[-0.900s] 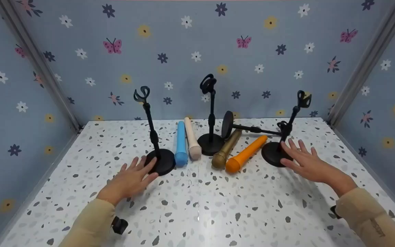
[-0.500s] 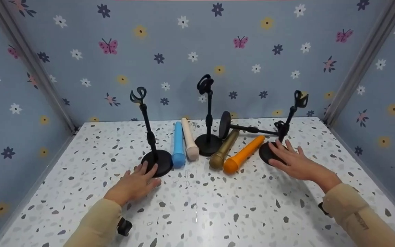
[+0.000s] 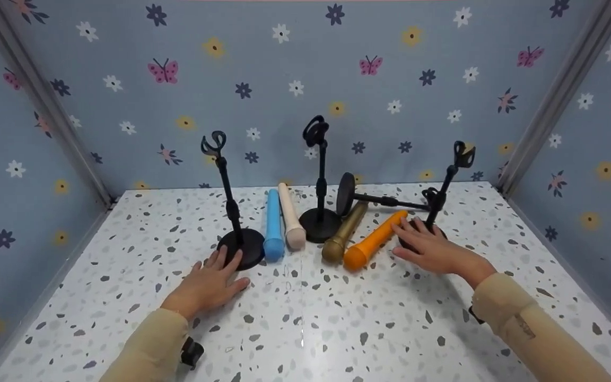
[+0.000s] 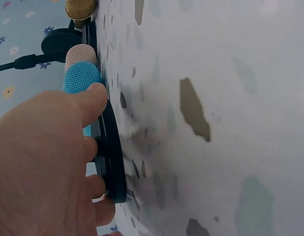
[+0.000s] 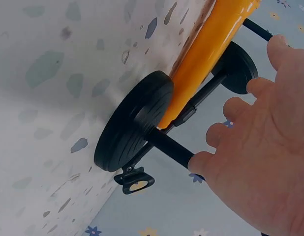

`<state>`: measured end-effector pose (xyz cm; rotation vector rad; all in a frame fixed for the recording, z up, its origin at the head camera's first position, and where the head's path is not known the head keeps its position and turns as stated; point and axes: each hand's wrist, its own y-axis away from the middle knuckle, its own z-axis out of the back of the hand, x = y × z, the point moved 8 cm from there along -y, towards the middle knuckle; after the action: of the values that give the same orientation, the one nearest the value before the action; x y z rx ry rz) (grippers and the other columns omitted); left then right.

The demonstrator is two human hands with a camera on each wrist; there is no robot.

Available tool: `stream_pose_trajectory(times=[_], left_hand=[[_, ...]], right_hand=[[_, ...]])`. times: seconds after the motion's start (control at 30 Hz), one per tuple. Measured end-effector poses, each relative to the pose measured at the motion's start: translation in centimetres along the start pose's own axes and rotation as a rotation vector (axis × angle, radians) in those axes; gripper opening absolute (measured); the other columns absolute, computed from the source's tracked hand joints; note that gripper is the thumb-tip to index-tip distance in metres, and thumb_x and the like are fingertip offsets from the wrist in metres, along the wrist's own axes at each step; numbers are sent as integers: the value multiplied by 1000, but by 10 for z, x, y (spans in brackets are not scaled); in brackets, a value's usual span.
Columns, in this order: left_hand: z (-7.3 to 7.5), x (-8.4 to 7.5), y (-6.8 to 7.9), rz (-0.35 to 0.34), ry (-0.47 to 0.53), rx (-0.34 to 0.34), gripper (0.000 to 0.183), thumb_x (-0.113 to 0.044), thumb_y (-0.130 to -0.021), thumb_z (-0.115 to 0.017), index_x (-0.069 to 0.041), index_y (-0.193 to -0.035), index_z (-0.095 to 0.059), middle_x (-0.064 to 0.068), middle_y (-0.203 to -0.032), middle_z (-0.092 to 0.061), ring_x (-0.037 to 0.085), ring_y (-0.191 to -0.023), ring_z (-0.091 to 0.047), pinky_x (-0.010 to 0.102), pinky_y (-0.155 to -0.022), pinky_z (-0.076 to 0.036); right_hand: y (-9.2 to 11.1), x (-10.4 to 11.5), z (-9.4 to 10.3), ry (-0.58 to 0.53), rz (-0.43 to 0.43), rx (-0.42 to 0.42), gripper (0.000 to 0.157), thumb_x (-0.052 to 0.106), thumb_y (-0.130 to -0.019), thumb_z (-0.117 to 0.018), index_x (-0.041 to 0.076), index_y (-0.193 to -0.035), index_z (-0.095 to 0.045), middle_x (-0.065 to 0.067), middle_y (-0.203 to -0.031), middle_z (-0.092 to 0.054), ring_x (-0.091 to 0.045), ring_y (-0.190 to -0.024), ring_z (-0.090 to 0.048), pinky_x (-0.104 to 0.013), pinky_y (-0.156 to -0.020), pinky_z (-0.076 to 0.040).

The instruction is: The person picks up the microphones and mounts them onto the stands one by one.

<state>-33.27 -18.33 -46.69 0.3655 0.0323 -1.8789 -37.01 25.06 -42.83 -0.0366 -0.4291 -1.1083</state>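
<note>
In the head view my left hand [image 3: 204,289] rests its outstretched fingers on the near edge of the round base of the left black microphone stand [image 3: 250,248]. The left wrist view shows its fingers along that base [image 4: 111,157], with the blue microphone [image 4: 82,77] just beyond the thumb. My right hand [image 3: 438,252], fingers spread and holding nothing, hovers over the right stand [image 3: 442,199], hiding much of its base. Its fingertips overlap the tail of the orange microphone [image 3: 372,244] in the head view; in the right wrist view they are apart from that microphone [image 5: 206,59].
Between the hands lie a cream microphone [image 3: 292,217] and a gold microphone [image 3: 344,233]. A middle stand [image 3: 320,225] is upright behind them. Another stand [image 3: 345,193] lies on its side, its pole reaching toward the right stand. Flowered panels [image 3: 263,63] enclose the speckled table [image 3: 305,329].
My right hand has moved left, from beside the right stand's pole to over its base and the orange microphone's tail. My left hand has shifted slightly onto the left stand's near edge.
</note>
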Motion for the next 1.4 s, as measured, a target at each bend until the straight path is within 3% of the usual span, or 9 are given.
stream_pose_trajectory(times=[0.4, 0.53, 0.7, 0.83, 1.0, 1.17, 1.4], left_hand=[[16, -10, 5, -137, -48, -166, 66, -43, -107, -47, -5, -159, -29, 25, -162, -23, 45, -149, -20, 64, -117, -19], [18, -15, 3, -175, -64, -195, 65, -41, -107, -47, -4, -158, -31, 24, -162, -26, 43, -150, -21, 62, -117, -20], [19, -19, 0, -187, -59, -200, 65, -42, -107, -47, -5, -158, -31, 22, -162, -26, 42, -150, -21, 61, -118, -21], [20, -22, -1, -185, -54, -189, 65, -43, -107, -47, -6, -159, -31, 21, -163, -25, 42, -150, -20, 61, -118, -21], [18, -24, -2, -194, -53, -177, 65, -42, -108, -46, -5, -158, -31, 22, -163, -25, 43, -150, -20, 61, -117, -21], [17, -26, -3, -204, -48, -177, 63, -40, -108, -47, -4, -158, -32, 23, -162, -26, 45, -149, -21, 60, -118, -21], [16, -28, -3, -204, -54, -182, 63, -39, -108, -48, -3, -157, -33, 24, -162, -26, 46, -148, -21, 61, -118, -21]], right_hand=[[-25, 20, -7, 108, 113, 28, 72, 52, -105, -48, 22, -163, -19, -13, -168, -10, -40, -153, 0, -63, -119, 0], [-33, 31, -8, 148, 170, 32, 72, 44, -102, -59, 16, -161, -28, -13, -167, -16, -41, -152, -9, -61, -119, -11], [-44, 44, -7, 204, 259, -14, 62, 20, -96, -72, 10, -151, -47, -16, -160, -35, -43, -144, -35, -57, -111, -35], [-51, 48, -6, 235, 295, -65, 55, 8, -91, -75, 9, -143, -58, -16, -151, -49, -41, -134, -50, -54, -106, -44], [-55, 50, -7, 266, 326, -122, 53, 0, -88, -76, 8, -139, -62, -17, -143, -57, -41, -130, -54, -55, -102, -47], [-55, 51, -6, 230, 344, -161, 56, -10, -85, -73, 8, -137, -64, -17, -141, -59, -42, -130, -53, -53, -100, -48], [-52, 54, -9, 246, 397, -215, 57, -12, -79, -78, 8, -132, -67, -16, -134, -64, -41, -121, -61, -49, -96, -52]])
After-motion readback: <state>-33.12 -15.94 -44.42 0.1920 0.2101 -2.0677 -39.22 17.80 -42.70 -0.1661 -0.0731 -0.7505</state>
